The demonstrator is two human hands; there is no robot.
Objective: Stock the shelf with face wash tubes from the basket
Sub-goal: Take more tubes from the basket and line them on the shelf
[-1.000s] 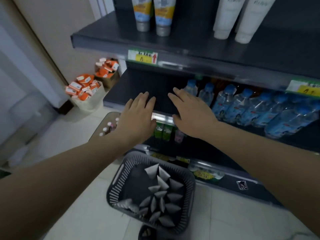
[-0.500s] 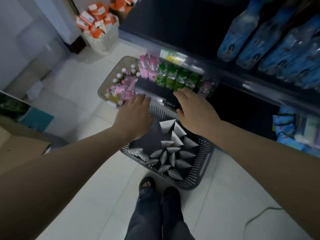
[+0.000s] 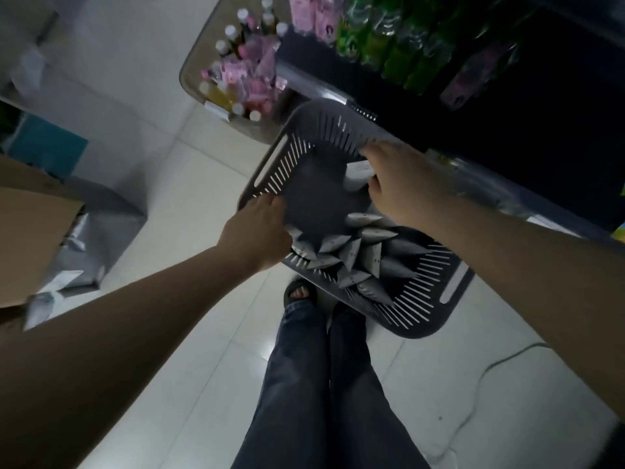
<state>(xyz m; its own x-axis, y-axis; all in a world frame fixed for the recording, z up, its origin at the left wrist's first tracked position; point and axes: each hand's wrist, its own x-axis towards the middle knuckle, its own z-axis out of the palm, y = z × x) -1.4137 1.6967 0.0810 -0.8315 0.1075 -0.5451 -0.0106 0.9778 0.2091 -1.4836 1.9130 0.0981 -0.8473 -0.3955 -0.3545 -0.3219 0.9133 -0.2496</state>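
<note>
Both arms reach forward and down, backs of hands uppermost. My left hand (image 3: pixel 260 231): fingers bent downward, tips hidden behind the knuckles. My right hand (image 3: pixel 400 184), further forward: fingers curled under, thumb apart; grip not discernible.

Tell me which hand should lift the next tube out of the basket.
Right, probably. The right hand has thumb and fingers either side of a pale tube at the basket's far wall. The left hand is at the rim beside the tube pile, fingertips hidden.
</note>
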